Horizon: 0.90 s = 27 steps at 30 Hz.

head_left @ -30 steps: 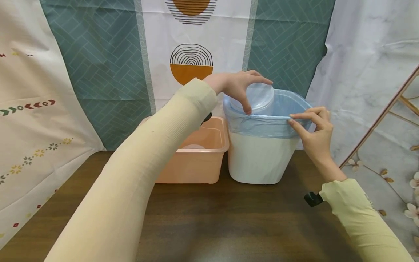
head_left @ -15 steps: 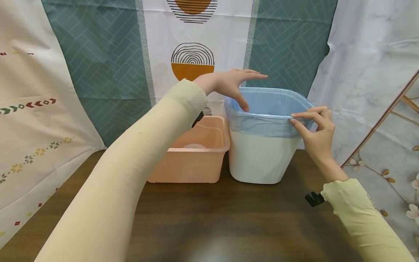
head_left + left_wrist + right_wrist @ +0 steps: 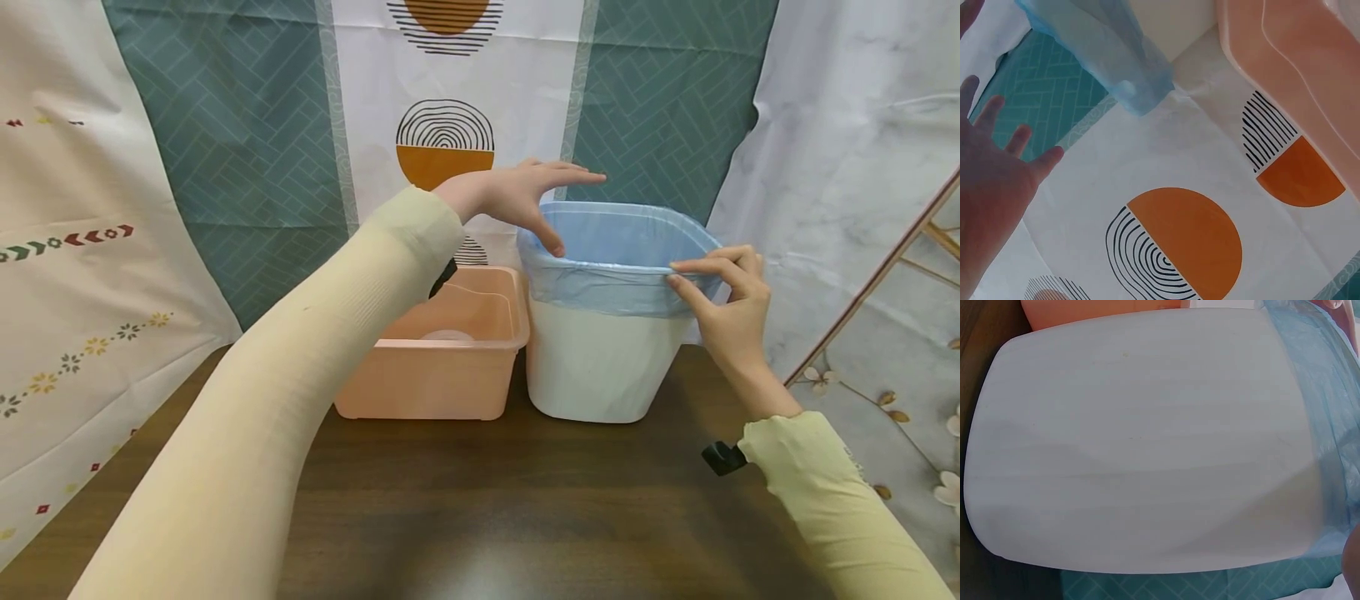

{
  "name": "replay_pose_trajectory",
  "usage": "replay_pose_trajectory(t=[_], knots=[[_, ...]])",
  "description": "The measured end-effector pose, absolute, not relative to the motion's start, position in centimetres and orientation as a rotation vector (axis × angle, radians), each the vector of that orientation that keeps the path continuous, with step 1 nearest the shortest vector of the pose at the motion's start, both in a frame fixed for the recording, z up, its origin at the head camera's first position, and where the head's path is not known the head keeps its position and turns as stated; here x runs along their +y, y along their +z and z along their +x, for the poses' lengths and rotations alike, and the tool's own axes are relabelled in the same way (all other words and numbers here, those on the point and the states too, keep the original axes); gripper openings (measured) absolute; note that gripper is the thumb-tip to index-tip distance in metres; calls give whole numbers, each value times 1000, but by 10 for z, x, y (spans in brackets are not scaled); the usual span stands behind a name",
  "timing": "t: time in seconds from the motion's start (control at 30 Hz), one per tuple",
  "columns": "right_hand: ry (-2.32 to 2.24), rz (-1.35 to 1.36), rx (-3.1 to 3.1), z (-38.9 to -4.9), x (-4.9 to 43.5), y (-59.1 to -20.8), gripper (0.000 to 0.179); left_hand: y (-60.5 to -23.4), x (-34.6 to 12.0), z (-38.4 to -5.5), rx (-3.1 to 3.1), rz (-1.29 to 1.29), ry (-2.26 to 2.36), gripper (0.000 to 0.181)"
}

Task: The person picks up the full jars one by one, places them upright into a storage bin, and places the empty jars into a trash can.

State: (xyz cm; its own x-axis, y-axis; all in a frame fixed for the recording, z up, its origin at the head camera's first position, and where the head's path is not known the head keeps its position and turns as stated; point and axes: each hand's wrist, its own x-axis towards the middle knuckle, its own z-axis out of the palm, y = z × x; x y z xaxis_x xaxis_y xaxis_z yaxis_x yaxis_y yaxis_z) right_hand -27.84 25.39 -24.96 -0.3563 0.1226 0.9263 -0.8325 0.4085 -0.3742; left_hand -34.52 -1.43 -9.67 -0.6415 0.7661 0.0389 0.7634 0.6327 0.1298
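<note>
A white trash bin (image 3: 600, 358) stands on the table, lined with a blue plastic bag (image 3: 622, 292) folded down over its rim. My left hand (image 3: 517, 196) hovers at the bin's left rim, fingers spread, holding nothing. Those spread fingers also show in the left wrist view, beside the bag's folded edge. With thumb and fingers, my right hand (image 3: 727, 300) pinches the bag at the rim's front right corner. In the right wrist view the bin's white side (image 3: 1147, 444) fills most of the picture. The bottom of the bin's inside is hidden from the head view.
Just left of the bin is a peach plastic tub (image 3: 435, 379), a pale round thing (image 3: 447, 335) inside it. Patterned cloth (image 3: 660, 100) hangs behind both. The dark wooden table (image 3: 487, 500) extends toward me.
A clear round lidded container, at the bin's mouth below my left hand a second ago, has dropped out of sight in the bin. My left hand has drawn slightly left. The right keeps its pinch.
</note>
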Motion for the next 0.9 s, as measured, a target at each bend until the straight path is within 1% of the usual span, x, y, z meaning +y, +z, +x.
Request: replay_pose_trajectory(t=[0.23,0.57,0.7,0.9], knots=[[1144,623,-1636,-282,256,-252,14,-99,-18,-345,2806,1315,247,99],[1149,651,-1634,-277,255,-250,13,-104,-21,-345,2802,1290,283,98],[1154,642,-1631,-286,260,-254,13,-104,-22,-344,2804,1286,270,99],[1140,634,-1640,-292,264,-259,14,-109,-28,-342,2802,1362,246,98]])
